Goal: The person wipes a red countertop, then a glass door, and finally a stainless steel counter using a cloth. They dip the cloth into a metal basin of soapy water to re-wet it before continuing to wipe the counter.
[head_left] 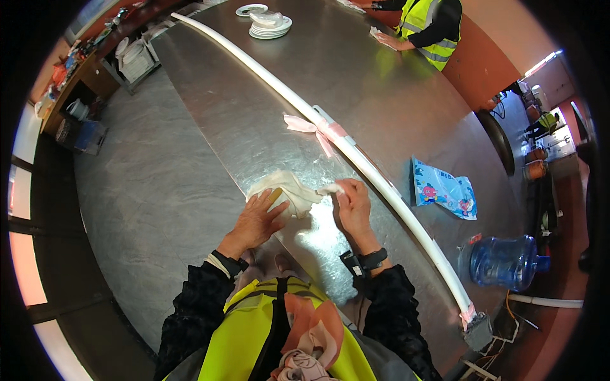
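Observation:
A crumpled white cloth lies near the front edge of the metal table, between my two hands. My left hand grips its near left side, with the fingers over the fabric. A small yellowish patch shows by those fingers; its kind I cannot make out. On the other side, my right hand is closed on a twisted corner of the same cloth. Wet, shiny streaks show on the metal below it. A long white pipe runs across the table just beyond my hands, with a pink ribbon tied round it.
Beyond the pipe are a blue-and-white plastic packet, a blue water jug and stacked white plates. Another person in a yellow vest wipes the far side with a cloth. Grey floor borders the metal table on the left.

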{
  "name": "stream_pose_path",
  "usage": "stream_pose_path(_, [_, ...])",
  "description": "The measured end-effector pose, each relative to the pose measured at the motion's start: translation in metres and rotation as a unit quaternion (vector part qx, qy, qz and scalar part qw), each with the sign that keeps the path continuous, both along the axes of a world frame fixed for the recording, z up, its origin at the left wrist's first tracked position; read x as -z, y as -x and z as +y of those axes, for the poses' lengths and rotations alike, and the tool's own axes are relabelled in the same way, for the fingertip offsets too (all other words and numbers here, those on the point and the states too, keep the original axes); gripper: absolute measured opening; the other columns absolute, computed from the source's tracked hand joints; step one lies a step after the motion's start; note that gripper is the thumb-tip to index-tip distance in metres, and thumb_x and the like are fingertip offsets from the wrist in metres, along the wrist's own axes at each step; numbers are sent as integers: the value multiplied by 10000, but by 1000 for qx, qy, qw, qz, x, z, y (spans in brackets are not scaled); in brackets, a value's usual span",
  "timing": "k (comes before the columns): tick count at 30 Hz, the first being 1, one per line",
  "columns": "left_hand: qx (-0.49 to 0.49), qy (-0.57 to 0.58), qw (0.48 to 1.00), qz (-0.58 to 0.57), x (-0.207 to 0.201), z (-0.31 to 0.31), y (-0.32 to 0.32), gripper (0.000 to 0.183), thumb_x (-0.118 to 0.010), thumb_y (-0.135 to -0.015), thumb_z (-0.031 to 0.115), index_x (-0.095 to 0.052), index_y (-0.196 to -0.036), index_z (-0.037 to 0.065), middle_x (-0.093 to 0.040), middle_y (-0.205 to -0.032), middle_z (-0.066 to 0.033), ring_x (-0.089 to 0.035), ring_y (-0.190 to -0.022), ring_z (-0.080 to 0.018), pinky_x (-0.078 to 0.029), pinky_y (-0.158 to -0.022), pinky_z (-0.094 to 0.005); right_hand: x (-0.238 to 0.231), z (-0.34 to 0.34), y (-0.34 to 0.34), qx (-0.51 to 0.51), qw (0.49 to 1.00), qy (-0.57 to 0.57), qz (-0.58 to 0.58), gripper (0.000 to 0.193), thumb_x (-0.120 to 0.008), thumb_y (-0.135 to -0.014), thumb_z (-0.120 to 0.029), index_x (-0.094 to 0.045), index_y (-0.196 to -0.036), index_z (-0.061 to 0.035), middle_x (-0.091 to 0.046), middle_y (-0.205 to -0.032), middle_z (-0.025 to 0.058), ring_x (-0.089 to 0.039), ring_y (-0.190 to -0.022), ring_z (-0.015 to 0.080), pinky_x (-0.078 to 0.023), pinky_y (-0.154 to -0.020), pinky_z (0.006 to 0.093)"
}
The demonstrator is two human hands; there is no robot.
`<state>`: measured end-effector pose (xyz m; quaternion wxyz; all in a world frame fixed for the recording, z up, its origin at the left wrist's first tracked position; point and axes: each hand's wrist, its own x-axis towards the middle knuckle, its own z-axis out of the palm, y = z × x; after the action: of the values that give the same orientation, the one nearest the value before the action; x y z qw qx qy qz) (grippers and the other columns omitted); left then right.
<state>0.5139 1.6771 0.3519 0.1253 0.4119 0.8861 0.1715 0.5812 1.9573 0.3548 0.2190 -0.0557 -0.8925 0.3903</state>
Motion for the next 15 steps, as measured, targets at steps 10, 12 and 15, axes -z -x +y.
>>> stream_pose_path(10, [32, 0, 999, -6, 1, -8, 24, 593, -653, -921, 351, -471, -1479, 265, -345, -1568, -119, -274, -1473, -340, -208, -1205, -507, -11, 22, 3, 49, 917, 344, -197, 265, -488, -1034, -163, -663, -1113, 21, -662, -936, 21, -584, -830, 91, -487, -756, 258])
stream_pose_path(12, [34, -4, 999, 2, 1, -10, 26, 608, -658, -919, 350, -461, -1487, 262, -344, -1570, -121, -273, -1475, -337, -205, -1207, -506, -13, 21, -3, 29, 927, 330, -177, 274, -490, -1039, -189, -664, -1080, 19, -650, -894, 7, -568, -796, 82, -482, -738, 257])
stream_pose_path(15, [39, 0, 999, 9, 2, -12, 27, 614, -651, -924, 344, -448, -1497, 257, -342, -1572, -119, -270, -1478, -335, -197, -1210, -505, -23, 10, -4, 15, 903, 390, -181, 286, -496, -1042, -213, -669, -1085, 11, -648, -889, 1, -568, -802, 79, -480, -739, 248])
